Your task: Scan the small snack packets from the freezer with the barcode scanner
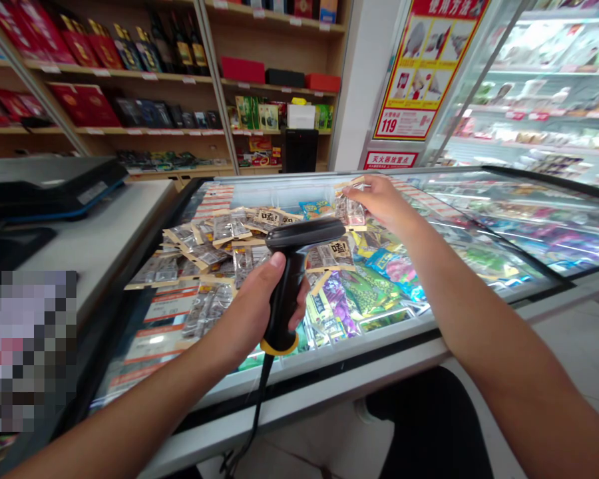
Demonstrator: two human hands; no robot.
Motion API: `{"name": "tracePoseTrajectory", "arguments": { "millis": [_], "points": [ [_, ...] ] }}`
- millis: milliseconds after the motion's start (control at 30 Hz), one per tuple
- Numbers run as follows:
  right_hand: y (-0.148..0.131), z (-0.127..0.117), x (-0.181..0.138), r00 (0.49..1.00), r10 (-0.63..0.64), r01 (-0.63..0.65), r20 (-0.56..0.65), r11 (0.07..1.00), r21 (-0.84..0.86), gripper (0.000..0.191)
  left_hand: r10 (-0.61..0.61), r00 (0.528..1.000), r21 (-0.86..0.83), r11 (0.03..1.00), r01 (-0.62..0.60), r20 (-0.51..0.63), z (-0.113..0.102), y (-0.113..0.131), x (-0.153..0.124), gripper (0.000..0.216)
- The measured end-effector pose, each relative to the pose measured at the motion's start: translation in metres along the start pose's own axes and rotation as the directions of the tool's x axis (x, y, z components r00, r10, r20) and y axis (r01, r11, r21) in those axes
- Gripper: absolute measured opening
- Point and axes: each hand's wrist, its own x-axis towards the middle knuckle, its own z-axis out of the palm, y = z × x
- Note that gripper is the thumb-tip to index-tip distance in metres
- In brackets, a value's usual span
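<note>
My left hand (262,299) is wrapped round the grip of a black barcode scanner (284,306) with a yellow ring at its base. A cable runs down from it, and its head points right. My right hand (374,199) pinches the upper edge of a small clear snack packet (350,207) with tan ends. Several similar packets (219,229) with dark contents lie heaped on the freezer's glass top (274,189), left of and behind the scanner. One packet (332,256) lies just below the scanner's head.
Under the glass are colourful frozen bags (374,289). A counter (134,219) with a flat black device (50,186) stands at left. Shelves (144,76) with bottles and boxes line the back wall. A lit display fridge (544,100) is at right.
</note>
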Motion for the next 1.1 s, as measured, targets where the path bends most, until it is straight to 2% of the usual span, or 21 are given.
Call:
{"name": "tracePoseTrajectory", "arguments": {
  "millis": [167,333,567,833,1100],
  "points": [
    [-0.001,0.001,-0.002,0.999,-0.025,0.025,0.023,1.0,0.008,0.031,0.028,1.0,0.031,0.999,-0.028,-0.001,-0.002,-0.003,0.001,0.053],
    [-0.014,0.012,-0.011,1.0,0.005,-0.005,0.001,1.0,0.017,0.028,0.045,0.999,0.08,0.996,-0.045,0.0,-0.003,-0.004,0.001,0.053],
    [-0.024,0.024,-0.018,0.997,-0.072,0.074,-0.037,0.996,0.045,0.025,0.039,0.999,0.132,0.991,-0.037,-0.015,-0.002,-0.006,0.001,0.053],
    [-0.028,0.021,-0.019,0.993,-0.1,0.095,-0.065,0.992,-0.078,0.04,0.037,0.998,0.112,0.993,-0.032,-0.047,-0.001,-0.006,0.002,0.054],
    [-0.026,0.022,-0.017,0.989,-0.112,0.101,-0.094,0.988,-0.118,0.032,0.07,0.997,0.173,0.983,-0.062,-0.038,-0.006,-0.011,0.002,0.051]
  ]
}}
